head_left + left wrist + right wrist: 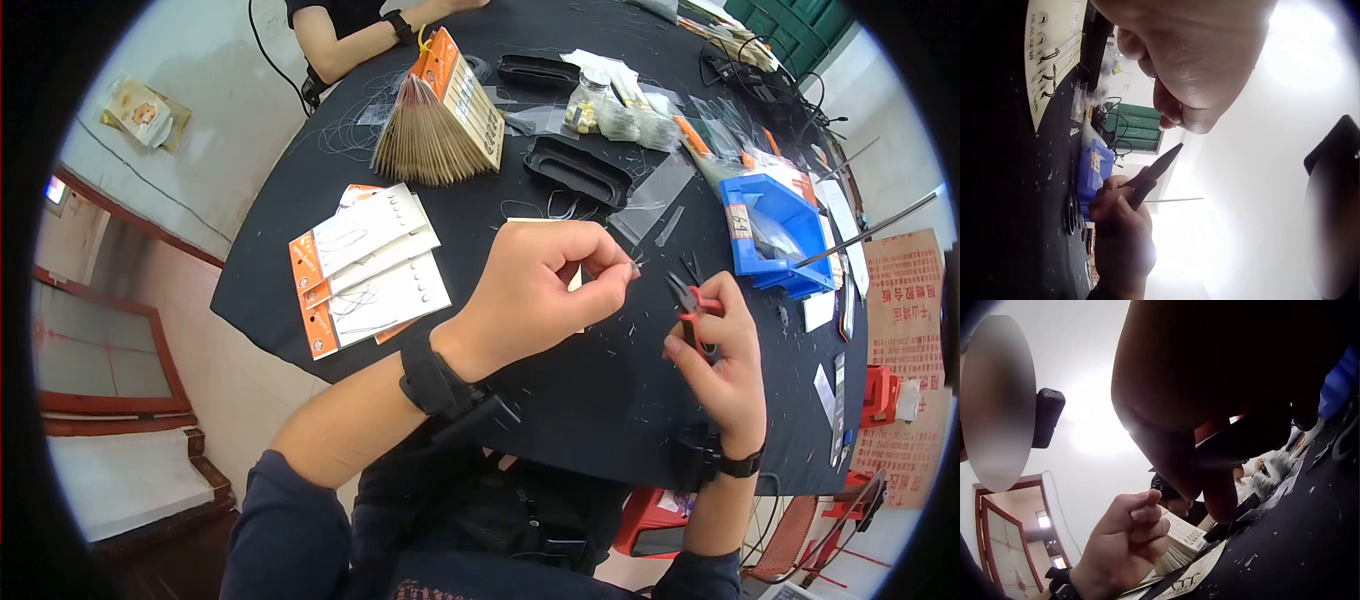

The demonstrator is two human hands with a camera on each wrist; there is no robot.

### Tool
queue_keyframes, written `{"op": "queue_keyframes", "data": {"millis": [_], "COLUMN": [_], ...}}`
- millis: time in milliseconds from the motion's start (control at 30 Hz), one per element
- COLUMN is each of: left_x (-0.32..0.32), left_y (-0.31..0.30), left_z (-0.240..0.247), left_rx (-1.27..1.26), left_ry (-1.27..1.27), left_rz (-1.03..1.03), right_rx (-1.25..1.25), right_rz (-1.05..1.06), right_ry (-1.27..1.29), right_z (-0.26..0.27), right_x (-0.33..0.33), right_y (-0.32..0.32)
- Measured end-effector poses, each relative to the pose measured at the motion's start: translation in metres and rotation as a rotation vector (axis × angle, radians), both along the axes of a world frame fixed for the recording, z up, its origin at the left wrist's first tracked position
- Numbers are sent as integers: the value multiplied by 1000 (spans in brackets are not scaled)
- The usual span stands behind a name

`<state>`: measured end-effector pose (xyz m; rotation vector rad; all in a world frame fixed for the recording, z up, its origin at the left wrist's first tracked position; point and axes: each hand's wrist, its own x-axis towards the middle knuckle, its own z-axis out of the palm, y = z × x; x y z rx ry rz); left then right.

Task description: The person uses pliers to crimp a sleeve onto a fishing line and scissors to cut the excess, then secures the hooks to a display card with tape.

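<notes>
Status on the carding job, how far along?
Looks done: a few strung cards lie flat on the table. In hand: left hand pinches a tiny item, unidentifiable; right hand holds red-handled pliers beside it. Possibly left: the fanned card stack farther back.

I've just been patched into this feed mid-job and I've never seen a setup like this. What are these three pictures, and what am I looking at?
There is no machine here: a person works with bare hands and wears three cameras. The wide picture comes from the head and looks down on a black table. The other two come from the wrists and look up past each hand, so they are close and dim. The left hand pinches a tiny piece, too small to identify. The right hand grips red-handled pliers, with the tips pointing toward that pinch. On the table lie white cards with orange ends, a fanned card stack, black trays and a blue bin.
</notes>
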<state>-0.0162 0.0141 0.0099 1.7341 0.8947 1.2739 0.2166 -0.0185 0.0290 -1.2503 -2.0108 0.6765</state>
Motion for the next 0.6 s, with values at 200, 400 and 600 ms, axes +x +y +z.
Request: {"op": "queue_keyframes", "data": {"millis": [200,400,600], "left_x": [0,2,4], "left_y": [1,-1,-2], "left_z": [-3,-2,-4], "left_rx": [79,81,81], "left_ry": [5,-1,-10], "left_rz": [-17,-14,-12], "right_rx": [16,31,23], "right_rz": [26,43,45], "right_ry": [-34,-69,-72], "right_z": [-3,-2,-1], "right_x": [-4,-4,-5], "right_y": [0,0,-1]}}
